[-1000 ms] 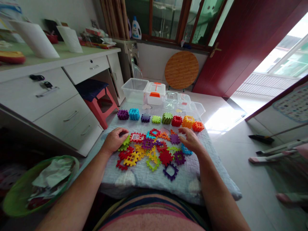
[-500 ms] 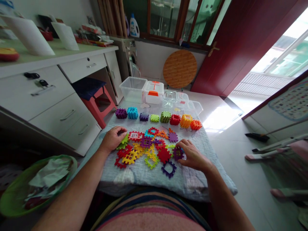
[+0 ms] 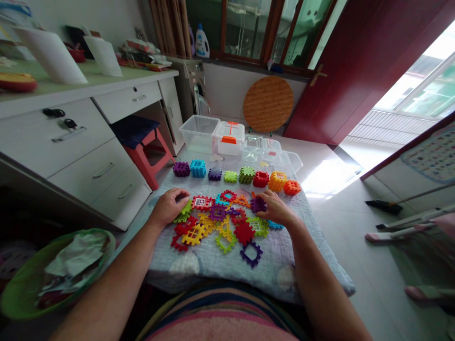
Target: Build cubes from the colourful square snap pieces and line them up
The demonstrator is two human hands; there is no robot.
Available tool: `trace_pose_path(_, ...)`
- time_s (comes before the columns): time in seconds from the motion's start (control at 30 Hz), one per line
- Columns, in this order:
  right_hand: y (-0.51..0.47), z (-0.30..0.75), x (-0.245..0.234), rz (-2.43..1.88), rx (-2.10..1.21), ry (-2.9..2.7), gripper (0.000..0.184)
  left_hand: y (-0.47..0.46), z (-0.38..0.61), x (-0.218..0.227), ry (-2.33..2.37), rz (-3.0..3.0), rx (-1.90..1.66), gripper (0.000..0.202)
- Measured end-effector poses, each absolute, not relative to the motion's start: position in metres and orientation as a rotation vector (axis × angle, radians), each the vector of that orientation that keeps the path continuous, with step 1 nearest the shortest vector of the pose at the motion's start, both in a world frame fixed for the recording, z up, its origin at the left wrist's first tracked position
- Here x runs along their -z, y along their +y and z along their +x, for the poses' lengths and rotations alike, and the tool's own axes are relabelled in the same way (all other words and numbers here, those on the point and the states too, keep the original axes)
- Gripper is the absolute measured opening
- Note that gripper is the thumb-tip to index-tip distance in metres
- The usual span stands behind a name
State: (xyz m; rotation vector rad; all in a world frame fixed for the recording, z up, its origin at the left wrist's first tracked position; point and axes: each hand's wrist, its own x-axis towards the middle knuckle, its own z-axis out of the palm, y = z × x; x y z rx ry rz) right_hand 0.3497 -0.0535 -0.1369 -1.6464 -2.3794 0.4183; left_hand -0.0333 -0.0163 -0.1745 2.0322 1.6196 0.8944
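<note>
A heap of flat, toothed plastic tiles (image 3: 220, 225) in many colours lies on a pale quilted cloth (image 3: 270, 265). Behind it stands a row of assembled cubes (image 3: 236, 175), purple at the left through orange at the right. My left hand (image 3: 169, 207) rests at the heap's left edge, fingers curled over a green tile (image 3: 185, 211). My right hand (image 3: 275, 208) is at the heap's right side, fingers pinched on a purple tile (image 3: 258, 204). A loose purple frame tile (image 3: 251, 253) lies nearest me.
Clear plastic boxes (image 3: 213, 135) and one with an orange latch (image 3: 229, 137) stand behind the cubes. A white desk with drawers (image 3: 88, 142) and a red stool (image 3: 147, 151) are on the left, a green basket (image 3: 57, 270) at the lower left. Bare tiled floor (image 3: 355, 222) lies to the right.
My right hand went down to the purple tiles near the heap's lower right, then came back up toward the far side holding a purple tile. My left hand stayed put.
</note>
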Motion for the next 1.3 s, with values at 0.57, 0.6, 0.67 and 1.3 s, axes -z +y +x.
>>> trace_pose_path(0.57,-0.058,0.312,0.106,-1.505,-0.382,-2.355,0.032,-0.018,-0.031,0.170,1.621,2.038,-0.897,0.029)
trace_pose_path(0.6,-0.058,0.308,0.103,-1.484,-0.383,-2.371,0.030,-0.018,-0.031,0.169,1.621,2.037,-0.898,0.029)
trace_pose_path(0.67,-0.058,0.305,0.098,-1.492,-0.360,-2.392,0.028,-0.019,-0.031,0.168,1.621,2.035,-0.900,0.030)
trace_pose_path(1.3,-0.056,0.272,0.121,-1.334,-0.502,-2.419,0.048,-0.019,-0.033,0.167,1.675,2.050,-1.037,0.027)
